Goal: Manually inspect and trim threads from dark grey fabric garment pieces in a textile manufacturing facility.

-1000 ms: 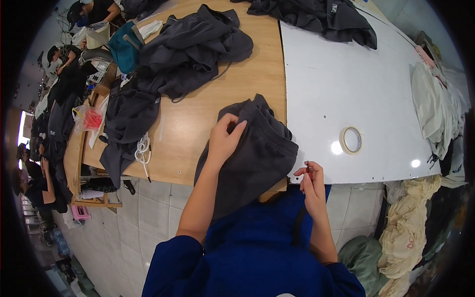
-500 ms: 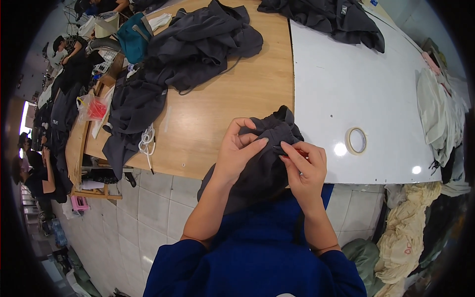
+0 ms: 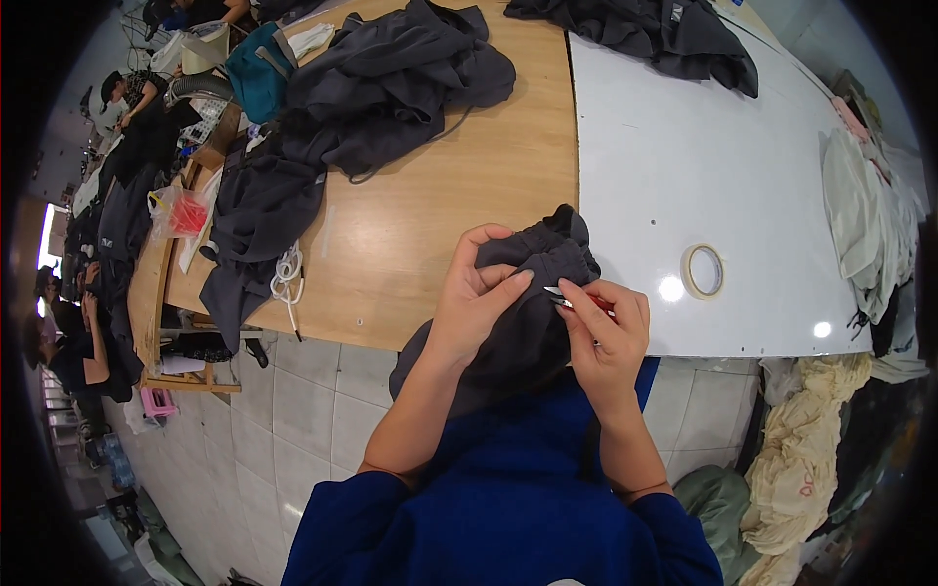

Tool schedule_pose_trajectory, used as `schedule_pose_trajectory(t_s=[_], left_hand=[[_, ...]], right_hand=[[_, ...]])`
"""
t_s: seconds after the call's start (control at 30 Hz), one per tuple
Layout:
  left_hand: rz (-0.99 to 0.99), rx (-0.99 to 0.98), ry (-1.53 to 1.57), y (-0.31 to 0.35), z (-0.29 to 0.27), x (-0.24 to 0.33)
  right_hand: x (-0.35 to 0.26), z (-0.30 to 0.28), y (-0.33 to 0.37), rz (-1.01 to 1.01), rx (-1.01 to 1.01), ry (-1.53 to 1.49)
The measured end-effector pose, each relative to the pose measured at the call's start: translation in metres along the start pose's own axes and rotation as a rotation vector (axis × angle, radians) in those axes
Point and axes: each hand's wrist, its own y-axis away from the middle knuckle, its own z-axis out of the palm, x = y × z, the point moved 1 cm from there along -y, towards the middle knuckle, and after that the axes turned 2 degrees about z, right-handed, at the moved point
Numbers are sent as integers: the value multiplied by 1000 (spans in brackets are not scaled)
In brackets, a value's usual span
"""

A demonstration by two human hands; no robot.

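A dark grey garment (image 3: 518,332) with a gathered elastic band (image 3: 562,256) lies bunched at the table's near edge and hangs over it. With thumb and fingers, my left hand (image 3: 479,293) pinches the cloth beside the band. Closed in my right hand (image 3: 606,327) is a pair of red-handled thread snips (image 3: 555,291); their metal tips point left, just over the cloth. Most of the handle is hidden by my fingers. A short gap separates the tips from my left thumb.
More dark grey garments (image 3: 391,88) are heaped at the far left, near a white cord (image 3: 287,278). A tape roll (image 3: 703,271) rests on the white board (image 3: 645,176) to the right. Cream cloth (image 3: 801,449) is piled at the lower right. Other people (image 3: 73,342) work at far left.
The snips' tips now show clear of the cloth, where before they were mostly hidden by it and my fingers. My right hand has shifted very slightly right; the left keeps its pinch.
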Motion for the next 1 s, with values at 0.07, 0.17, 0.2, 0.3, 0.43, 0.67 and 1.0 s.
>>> schedule_pose_trajectory(t_s=[0.07, 0.17, 0.2, 0.3, 0.43, 0.67, 1.0], left_hand=[[5, -4, -1, 1, 1, 0], [1, 2, -13, 2, 1, 0], [0, 9, -13, 2, 1, 0], [-6, 25, -17, 2, 1, 0], [-10, 27, 7, 0, -1, 2], [172, 171, -468, 4, -63, 0], [220, 17, -1429, 86, -115, -15]], right_hand=[[-1, -1, 0, -1, 1, 5], [-1, -1, 1, -11, 4, 16], [0, -1, 1, -21, 5, 21], [0, 0, 0, -54, 28, 36], [4, 7, 0, 32, 27, -72], [51, 37, 3, 492, -265, -242], [14, 4, 36, 590, -431, -744]])
